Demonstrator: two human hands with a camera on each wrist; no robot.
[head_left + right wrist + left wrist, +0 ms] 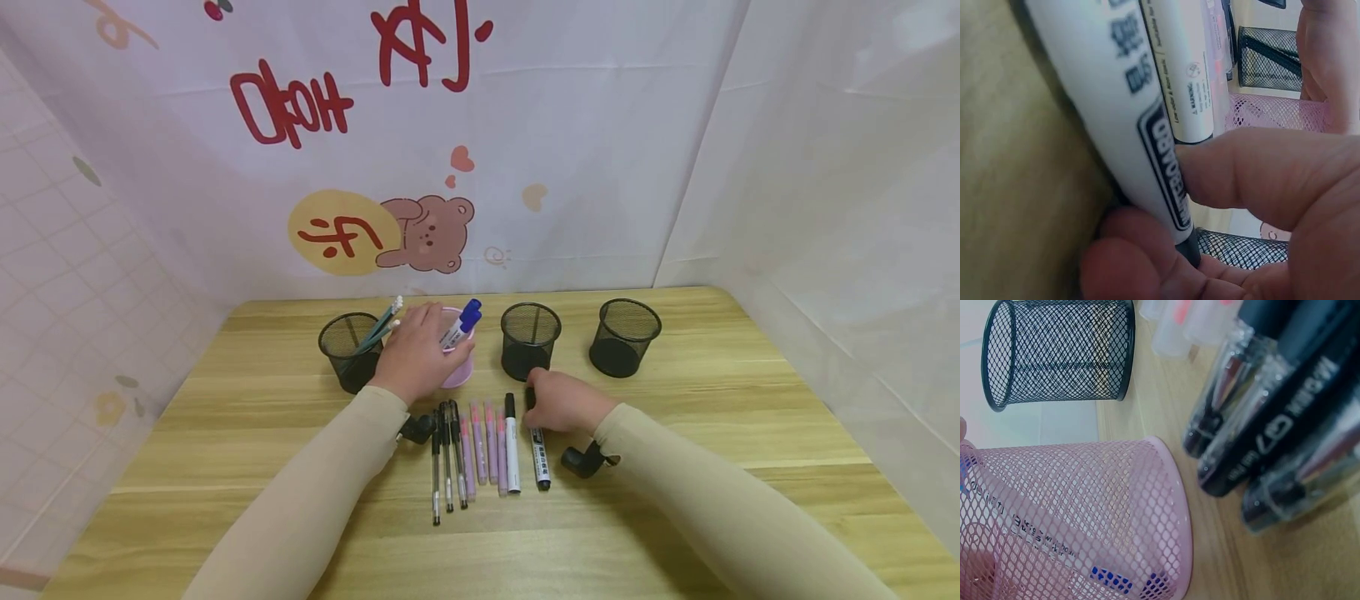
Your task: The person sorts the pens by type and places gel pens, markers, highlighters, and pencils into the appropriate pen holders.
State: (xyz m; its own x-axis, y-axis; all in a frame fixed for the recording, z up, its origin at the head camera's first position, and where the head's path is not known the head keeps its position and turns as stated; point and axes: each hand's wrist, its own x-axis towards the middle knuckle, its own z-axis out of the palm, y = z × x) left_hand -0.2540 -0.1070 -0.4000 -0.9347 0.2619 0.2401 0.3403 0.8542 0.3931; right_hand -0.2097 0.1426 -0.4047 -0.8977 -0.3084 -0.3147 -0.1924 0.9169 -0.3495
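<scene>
Far left on the worktop (187, 433), a black mesh cup (341, 354) is standing upright, with green pencils (378, 336) leaning in it, white ends up. Next, the left hand (416, 354) is gripping the pink mesh cup (459, 377), fingers curling over its rim, thumb lying along the near side. Two blue-capped markers (471, 317) are leaning inside this cup, caps up.

In front, a row is lying roughly parallel: three black pens (447, 458), then pink highlighters (480, 450), then a white marker (513, 450) with a black cap.

Just right of these, the right hand (564, 402) is pinching a whiteboard marker (540, 458) near its far end, between thumb and fingers; whether it is touching the worktop, cannot tell. Beyond this hand, an upright middle cup (517, 354) is standing; farther right, an upright rightmost cup (618, 357) is standing apart.
</scene>
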